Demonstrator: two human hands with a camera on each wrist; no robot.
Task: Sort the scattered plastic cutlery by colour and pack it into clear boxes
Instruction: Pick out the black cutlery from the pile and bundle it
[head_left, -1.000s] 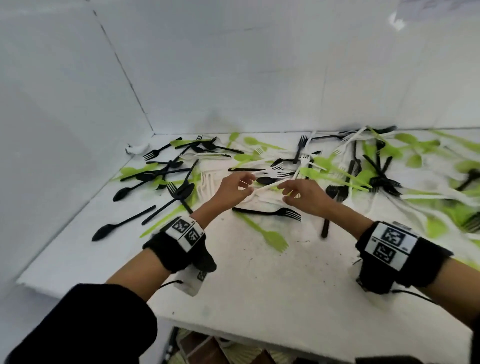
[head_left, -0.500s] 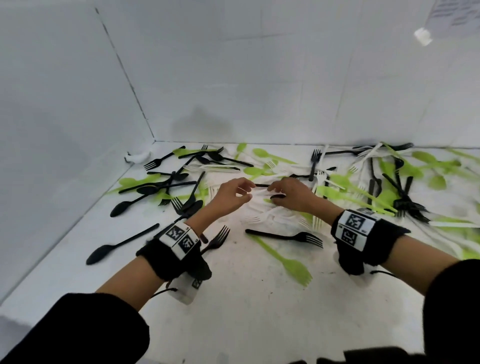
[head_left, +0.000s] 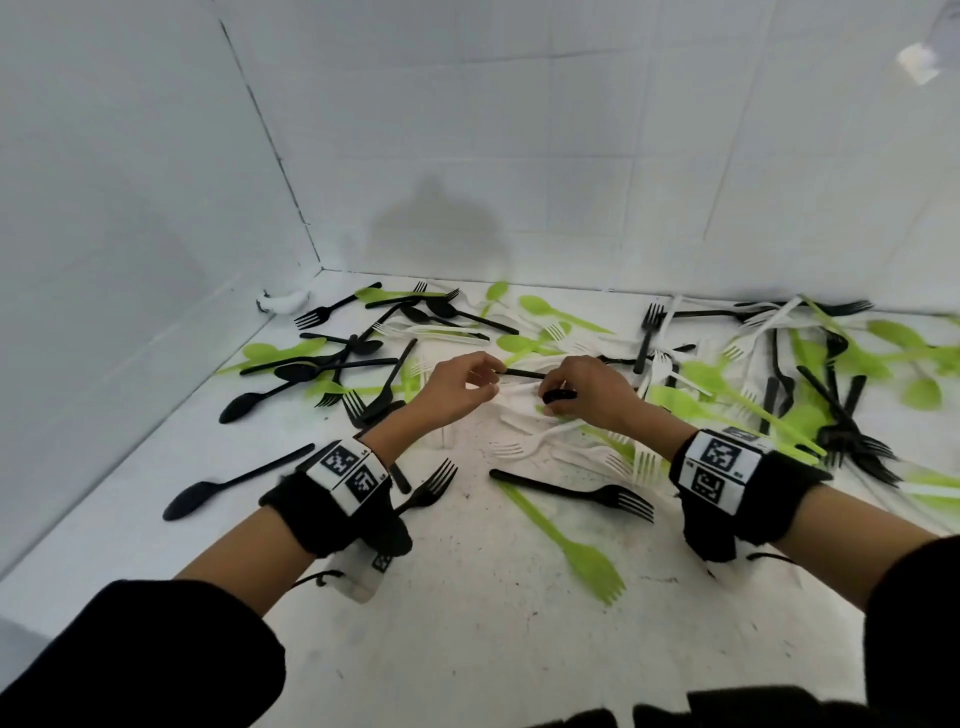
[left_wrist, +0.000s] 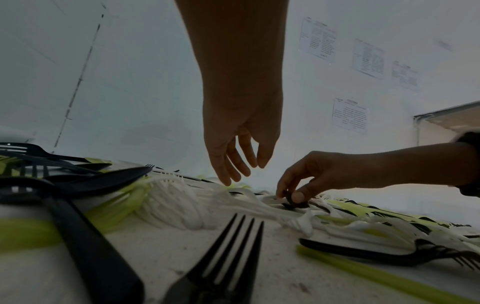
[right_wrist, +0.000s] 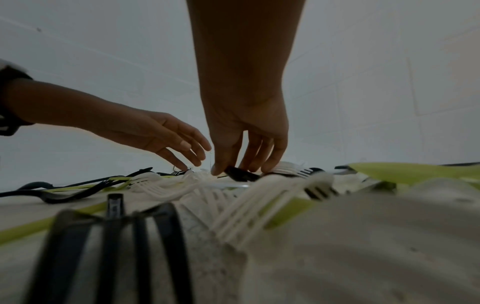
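Over the white plastic fork pile (head_left: 524, 415), right hand (head_left: 582, 389) pinches a black plastic spoon (head_left: 558, 396); left hand (head_left: 457, 387) hovers, fingers relaxed.

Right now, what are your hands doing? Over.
Right hand pinches black spoon off white fork pile. Left hand open, fingers reaching the pile. Black, green cutlery tangled around.

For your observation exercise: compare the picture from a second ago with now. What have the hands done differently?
The right hand let go of the white piece held between both hands and now pinches a black piece. The left hand released too and hovers open. The near black fork and green fork stayed put.
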